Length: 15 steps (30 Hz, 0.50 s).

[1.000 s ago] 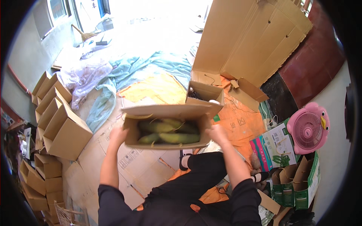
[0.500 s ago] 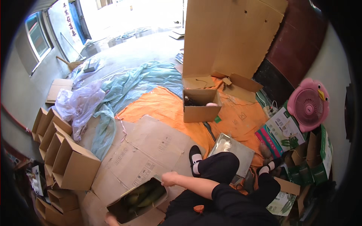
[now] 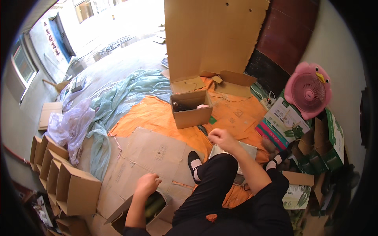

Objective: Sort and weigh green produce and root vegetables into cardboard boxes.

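Over the cardboard box [image 3: 163, 216] at my left side hovers my left hand [image 3: 147, 183], fingers curled in, with nothing showing in them. Long green vegetables [image 3: 154, 207], perhaps gourds, lie inside that box; my forearm hides part of it. My right hand [image 3: 223, 139] is stretched forward over the metal-topped platform [image 3: 248, 151], its fingers bent together and seemingly bare. Just beyond it stands an open brown carton [image 3: 193, 118] with a pink thing [image 3: 202, 106] and something dark inside.
Nested empty cartons [image 3: 78, 192] stand in a row at the left. Crumpled clear plastic [image 3: 73, 129] and an orange sheet [image 3: 138, 114] cover the floor ahead. A tall cardboard panel [image 3: 212, 39] rises behind the carton. At the right are a pink fan [image 3: 309, 92] and printed boxes [image 3: 285, 120].
Both hands have let go of the box of green vegetables. My right hand has swung forward and right, over the platform; my left has risen above the box. The view has shifted.
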{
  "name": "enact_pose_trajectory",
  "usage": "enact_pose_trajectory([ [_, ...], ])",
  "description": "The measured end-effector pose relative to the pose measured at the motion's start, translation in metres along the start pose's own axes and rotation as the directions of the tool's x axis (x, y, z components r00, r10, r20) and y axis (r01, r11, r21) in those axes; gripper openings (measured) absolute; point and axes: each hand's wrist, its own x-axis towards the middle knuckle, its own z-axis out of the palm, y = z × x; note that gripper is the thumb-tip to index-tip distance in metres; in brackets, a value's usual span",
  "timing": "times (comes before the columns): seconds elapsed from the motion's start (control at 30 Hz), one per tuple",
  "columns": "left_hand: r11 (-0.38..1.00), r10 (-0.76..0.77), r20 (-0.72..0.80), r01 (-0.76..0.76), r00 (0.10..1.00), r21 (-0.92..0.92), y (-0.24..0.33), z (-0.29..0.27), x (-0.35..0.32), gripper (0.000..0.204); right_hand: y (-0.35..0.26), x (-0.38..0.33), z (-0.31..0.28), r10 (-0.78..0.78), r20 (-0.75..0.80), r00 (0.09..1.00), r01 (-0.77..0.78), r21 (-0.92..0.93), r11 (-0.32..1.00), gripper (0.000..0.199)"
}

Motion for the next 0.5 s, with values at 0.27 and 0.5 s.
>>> enact_pose_trajectory([
  [0.27, 0.911, 0.185, 0.417, -0.314, 0.890, 0.267, 0.045, 0.146, 0.167, 0.036, 0.077, -0.111, -0.108, 0.239, -0.424, 0.873, -0.153, 0.226, 0.962, 0.013],
  [0.5, 0.765, -0.341, 0.771, -0.318, 0.539, 0.560, -0.063, 0.296, 0.158, 0.057, 0.095, -0.173, -0.103, 0.378, -0.410, 0.830, -0.284, 0.272, 0.919, 0.012],
])
